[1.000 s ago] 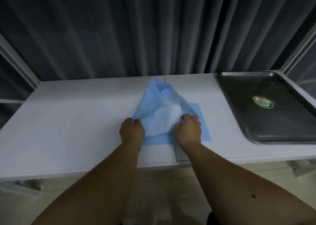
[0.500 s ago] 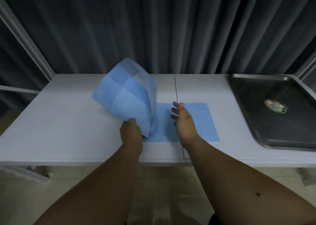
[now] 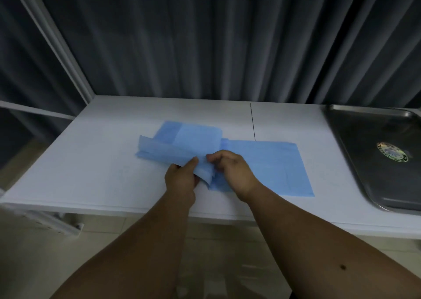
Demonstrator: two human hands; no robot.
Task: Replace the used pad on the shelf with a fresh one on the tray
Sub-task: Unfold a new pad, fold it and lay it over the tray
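Note:
A light blue pad [image 3: 268, 166] lies partly unfolded on the white shelf [image 3: 95, 162]. Its right part rests flat; its left part [image 3: 182, 144] is flopped over to the left in loose folds. My left hand [image 3: 182, 178] pinches a folded near edge of the pad between thumb and fingers. Just to the right, my right hand [image 3: 232, 171] has curled fingers on the same fold, and its palm rests over the flat part. The steel tray [image 3: 341, 125] sits at the right end of the shelf, with only a round sticker [image 3: 393, 152] inside.
A dark pleated curtain [image 3: 205, 37] hangs directly behind the shelf. A white frame post [image 3: 54, 41] rises at the back left corner. A thin seam [image 3: 252, 121] splits the shelf top. Tiled floor [image 3: 216, 253] shows below the front edge.
The flap that my left hand held up in the air has dropped onto the shelf to the left. My right hand went from flat on the pad to gripping the fold beside my left hand.

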